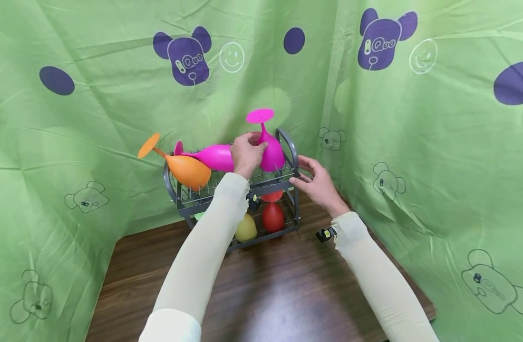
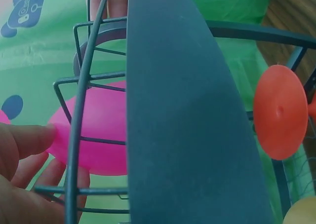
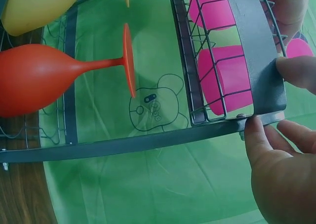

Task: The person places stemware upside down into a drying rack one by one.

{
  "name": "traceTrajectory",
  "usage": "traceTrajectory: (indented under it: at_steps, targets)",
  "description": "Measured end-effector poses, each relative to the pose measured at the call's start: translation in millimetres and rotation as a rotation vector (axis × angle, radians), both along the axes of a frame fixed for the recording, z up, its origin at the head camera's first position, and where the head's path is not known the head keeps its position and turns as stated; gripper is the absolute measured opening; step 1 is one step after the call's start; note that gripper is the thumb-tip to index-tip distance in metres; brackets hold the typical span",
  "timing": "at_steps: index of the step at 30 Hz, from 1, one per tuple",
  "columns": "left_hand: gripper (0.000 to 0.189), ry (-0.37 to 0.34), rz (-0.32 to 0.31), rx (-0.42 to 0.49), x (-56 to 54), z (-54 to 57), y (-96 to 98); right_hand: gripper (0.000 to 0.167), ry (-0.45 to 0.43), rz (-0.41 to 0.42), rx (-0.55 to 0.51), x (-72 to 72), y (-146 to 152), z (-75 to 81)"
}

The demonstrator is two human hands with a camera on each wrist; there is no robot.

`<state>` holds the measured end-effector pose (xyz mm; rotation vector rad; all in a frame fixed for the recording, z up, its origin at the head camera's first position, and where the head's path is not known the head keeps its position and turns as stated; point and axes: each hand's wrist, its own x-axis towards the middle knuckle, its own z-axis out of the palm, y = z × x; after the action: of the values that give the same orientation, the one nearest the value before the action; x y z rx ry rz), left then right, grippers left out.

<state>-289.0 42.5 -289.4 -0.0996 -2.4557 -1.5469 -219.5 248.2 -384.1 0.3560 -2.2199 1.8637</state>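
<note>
A pink wine glass [image 1: 273,154] stands upside down at the right end of a dark two-tier dish rack's [image 1: 270,185] upper shelf, foot upward. My left hand [image 1: 246,154] holds it near where bowl meets stem; in the left wrist view the thumb and fingers touch the pink bowl [image 2: 98,130], partly behind the wires. At the rack's right end, my right hand [image 1: 320,187] grips the upper-shelf corner, its thumb on the front panel [image 3: 264,61] and fingers against the side. Beside the left hand, another pink glass [image 1: 216,157] lies tilted on the upper shelf.
An orange wine glass [image 1: 190,172] leans at the upper shelf's left end. Below are a red glass [image 1: 273,217], a yellow glass [image 1: 246,229] and a partly hidden green one. The rack stands on a wooden table [image 1: 278,294] before green patterned cloth [image 1: 116,109].
</note>
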Motion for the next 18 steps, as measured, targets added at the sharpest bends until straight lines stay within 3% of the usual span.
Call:
traceTrajectory:
  at_steps: [10, 18]
  targets:
    - [0.041, -0.044, -0.065, 0.009, -0.3, -6.1, 0.8, 0.078, 0.017, 0.000, 0.028, -0.2, 1, 2.5]
    - [0.048, -0.068, -0.083, 0.043, 0.7, -10.6, -4.0, 0.078, 0.016, 0.007, 0.024, -2.2, 1, 2.1]
